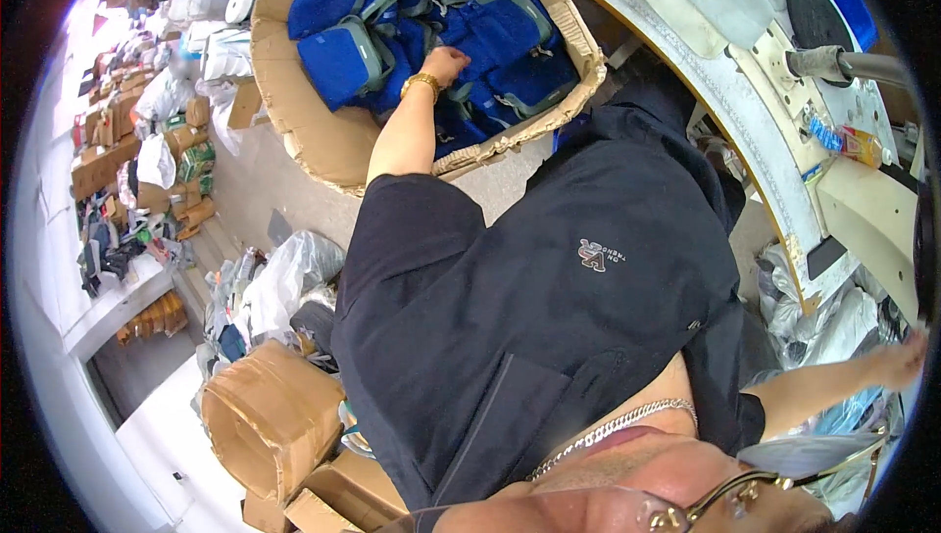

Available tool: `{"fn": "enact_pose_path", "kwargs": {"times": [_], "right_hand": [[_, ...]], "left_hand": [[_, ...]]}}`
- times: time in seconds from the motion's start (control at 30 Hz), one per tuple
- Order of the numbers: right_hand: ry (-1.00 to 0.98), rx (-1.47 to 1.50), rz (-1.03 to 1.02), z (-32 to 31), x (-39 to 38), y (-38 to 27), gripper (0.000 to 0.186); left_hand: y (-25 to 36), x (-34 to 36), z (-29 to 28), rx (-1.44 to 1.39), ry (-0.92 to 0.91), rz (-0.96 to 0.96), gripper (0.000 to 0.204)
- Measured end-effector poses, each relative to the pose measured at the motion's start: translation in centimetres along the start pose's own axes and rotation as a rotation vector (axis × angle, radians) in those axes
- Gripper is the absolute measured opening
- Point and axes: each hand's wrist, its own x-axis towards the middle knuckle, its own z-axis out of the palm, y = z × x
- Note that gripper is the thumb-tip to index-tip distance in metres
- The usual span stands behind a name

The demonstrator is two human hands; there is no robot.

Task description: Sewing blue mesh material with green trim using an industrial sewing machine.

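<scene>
Twelve-o'clock carton (pixel 279 72) is holding blue grey-trimmed bags (pixel 333 65), remainder unclear; left hand (pixel 447 65) lying over them, right hand (pixel 897 362) blurring, grips indeterminable.

A brown carton (pixel 312 398) sits near a whitish plastic bag (pixel 284 276) (crumpled and shiny), lower left.

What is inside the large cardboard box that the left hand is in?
Blue bags with grey trim lie piled in the cardboard box, the left hand among them. Whatever lies beneath the top ones is covered and cannot be seen.
</scene>
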Motion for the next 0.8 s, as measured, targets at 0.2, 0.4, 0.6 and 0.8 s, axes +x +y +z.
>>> {"fn": "enact_pose_path", "kwargs": {"times": [0.2,0.4,0.6,0.8], "right_hand": [[-0.355,0.021,0.403,4.9,-13.3,6.4,0.024],[-0.562,0.023,0.676,2.6,-27.2,11.4,0.026],[-0.720,-0.065,0.874,-0.3,-37.2,7.0,0.025],[-0.733,-0.174,0.924,-0.3,-39.2,4.9,0.025]], "left_hand": [[-6.0,4.1,5.9,0.604,-0.506,0.023,0.034],[-11.2,7.3,9.1,0.919,-0.551,0.144,0.075],[-8.6,5.4,12.7,0.741,-0.441,0.005,0.091],[-7.6,4.9,14.3,0.486,-0.151,-0.083,0.061]]}}
